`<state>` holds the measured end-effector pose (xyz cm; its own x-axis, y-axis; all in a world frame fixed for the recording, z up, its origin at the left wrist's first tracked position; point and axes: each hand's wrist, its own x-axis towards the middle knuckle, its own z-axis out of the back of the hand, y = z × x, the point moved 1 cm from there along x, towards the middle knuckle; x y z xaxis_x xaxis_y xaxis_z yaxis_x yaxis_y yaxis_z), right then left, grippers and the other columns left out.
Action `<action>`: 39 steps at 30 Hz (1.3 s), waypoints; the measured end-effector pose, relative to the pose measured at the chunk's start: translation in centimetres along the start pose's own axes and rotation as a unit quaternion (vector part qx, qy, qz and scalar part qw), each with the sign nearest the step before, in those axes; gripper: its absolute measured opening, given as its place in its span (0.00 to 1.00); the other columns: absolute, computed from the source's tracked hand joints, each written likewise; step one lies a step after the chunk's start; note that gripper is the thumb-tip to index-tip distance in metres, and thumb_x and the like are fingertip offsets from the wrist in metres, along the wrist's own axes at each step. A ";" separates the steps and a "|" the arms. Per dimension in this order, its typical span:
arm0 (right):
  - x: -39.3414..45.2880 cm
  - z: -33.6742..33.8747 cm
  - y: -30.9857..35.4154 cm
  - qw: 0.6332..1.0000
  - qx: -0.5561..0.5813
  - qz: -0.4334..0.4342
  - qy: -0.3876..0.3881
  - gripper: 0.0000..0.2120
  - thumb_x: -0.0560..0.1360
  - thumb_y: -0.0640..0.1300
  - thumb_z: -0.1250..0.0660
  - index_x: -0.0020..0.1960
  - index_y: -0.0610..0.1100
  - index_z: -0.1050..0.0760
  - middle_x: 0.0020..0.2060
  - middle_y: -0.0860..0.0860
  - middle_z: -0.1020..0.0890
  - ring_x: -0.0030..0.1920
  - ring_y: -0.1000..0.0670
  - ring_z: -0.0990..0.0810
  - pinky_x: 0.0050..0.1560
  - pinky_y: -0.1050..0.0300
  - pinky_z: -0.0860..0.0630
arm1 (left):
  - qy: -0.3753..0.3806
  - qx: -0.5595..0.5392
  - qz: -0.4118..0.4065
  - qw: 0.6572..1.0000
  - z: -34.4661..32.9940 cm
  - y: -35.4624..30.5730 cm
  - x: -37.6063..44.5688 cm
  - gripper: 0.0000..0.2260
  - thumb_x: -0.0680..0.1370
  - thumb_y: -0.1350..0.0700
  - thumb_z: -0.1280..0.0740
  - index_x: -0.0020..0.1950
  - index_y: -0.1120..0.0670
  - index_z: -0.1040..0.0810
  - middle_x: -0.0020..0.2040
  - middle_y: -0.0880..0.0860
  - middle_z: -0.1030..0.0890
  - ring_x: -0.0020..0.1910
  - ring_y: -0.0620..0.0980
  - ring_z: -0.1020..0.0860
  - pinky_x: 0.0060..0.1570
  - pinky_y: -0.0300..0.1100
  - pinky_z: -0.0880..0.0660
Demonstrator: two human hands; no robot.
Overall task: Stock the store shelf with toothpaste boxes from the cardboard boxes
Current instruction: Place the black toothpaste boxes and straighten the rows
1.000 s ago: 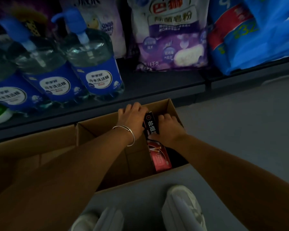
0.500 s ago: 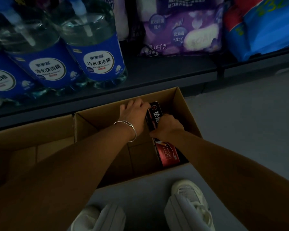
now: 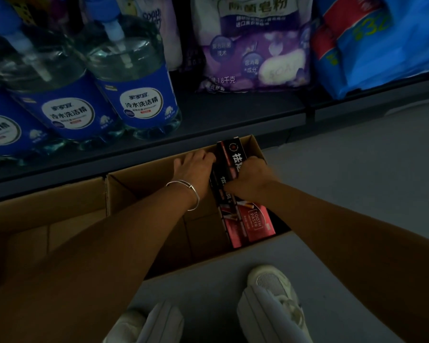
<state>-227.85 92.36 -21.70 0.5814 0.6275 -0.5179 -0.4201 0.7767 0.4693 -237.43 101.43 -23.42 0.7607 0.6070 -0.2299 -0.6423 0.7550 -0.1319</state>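
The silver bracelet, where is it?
In the head view, the silver bracelet sits on the left wrist, just behind the left hand, above the open cardboard box and left of the toothpaste boxes.

The right hand hides the toothpaste boxes' middle lettering.

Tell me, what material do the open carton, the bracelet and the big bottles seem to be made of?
Open carton: brown cardboard, matte, folded flaps.
Bracelet on the left wrist: likely metal, thin and silvery, shiny.
Big bottles: probably clear plastic, see-through, with glossy blue labels and blue pump tops.
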 end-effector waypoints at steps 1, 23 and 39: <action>-0.2 0.4 0.0 1.000 0.001 0.000 -0.002 0.28 0.67 0.50 0.26 0.60 0.39 0.30 0.51 0.45 0.22 0.52 0.45 0.21 0.53 0.50 0.22 | 0.005 0.002 -0.004 1.000 0.1 -0.2 0.0 0.23 0.76 0.60 0.36 0.70 0.50 0.36 0.69 0.51 0.35 0.69 0.53 0.38 0.61 0.49 0.38; 0.3 2.8 0.2 0.995 -0.065 0.061 -0.043 0.33 0.68 0.53 0.27 0.65 0.40 0.36 0.58 0.44 0.25 0.56 0.44 0.23 0.52 0.51 0.23 | 0.128 0.273 -0.233 0.924 -3.3 -2.2 2.1 0.21 0.80 0.57 0.42 0.73 0.53 0.38 0.74 0.53 0.41 0.73 0.55 0.45 0.68 0.51 0.45; 0.3 2.9 0.0 0.995 -0.065 0.067 -0.041 0.32 0.69 0.53 0.28 0.65 0.40 0.36 0.58 0.45 0.25 0.56 0.45 0.23 0.51 0.52 0.23 | 0.137 0.273 -0.298 0.904 -3.9 -2.3 3.2 0.20 0.82 0.56 0.47 0.75 0.54 0.42 0.76 0.54 0.43 0.75 0.55 0.45 0.73 0.47 0.52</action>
<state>-225.64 92.43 -19.81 0.5667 0.7233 -0.3945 -0.5816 0.6903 0.4303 -233.84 100.65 -27.63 0.8565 0.0244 -0.5156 0.0727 0.9832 0.1674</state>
